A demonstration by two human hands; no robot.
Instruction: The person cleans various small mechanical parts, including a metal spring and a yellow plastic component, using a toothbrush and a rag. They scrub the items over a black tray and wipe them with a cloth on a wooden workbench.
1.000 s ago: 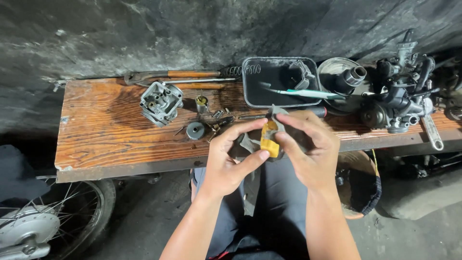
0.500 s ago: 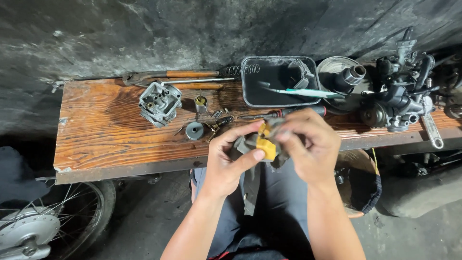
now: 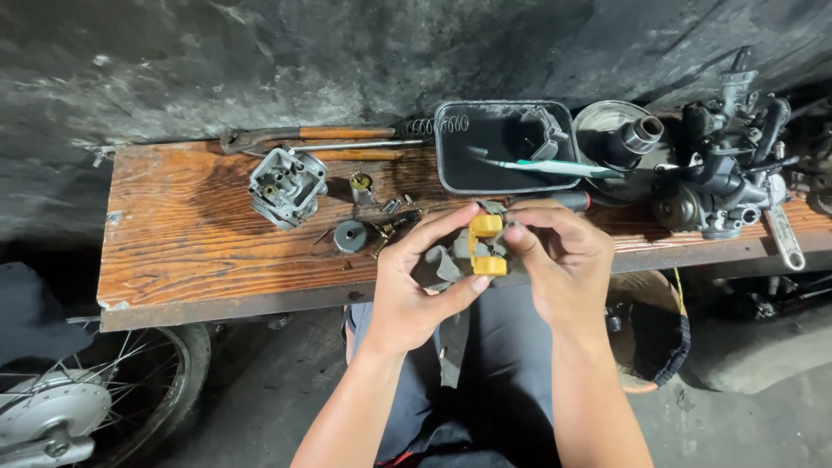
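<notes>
Both hands meet over the front edge of a wooden bench (image 3: 191, 260). My left hand (image 3: 416, 282) and my right hand (image 3: 555, 260) together hold a small yellow plastic float part (image 3: 485, 245) and a grey rag (image 3: 444, 264) between the fingertips. On the bench just beyond lie a metal carburetor bowl (image 3: 286, 185), a small round grey cap (image 3: 350, 235) and several small brass pieces (image 3: 381, 217).
A black rectangular tray (image 3: 503, 178) with a green-handled tool (image 3: 542, 165) stands behind the hands. To the right sit a round tin (image 3: 598, 130) and a dark carburetor assembly (image 3: 719, 173). Pliers and a rod (image 3: 312, 137) lie at the back. A wheel (image 3: 78, 399) shows lower left, a basket (image 3: 654, 338) lower right.
The yellow part has been turned in my fingers and now shows two yellow lobes. My hands have drawn closer together around it.
</notes>
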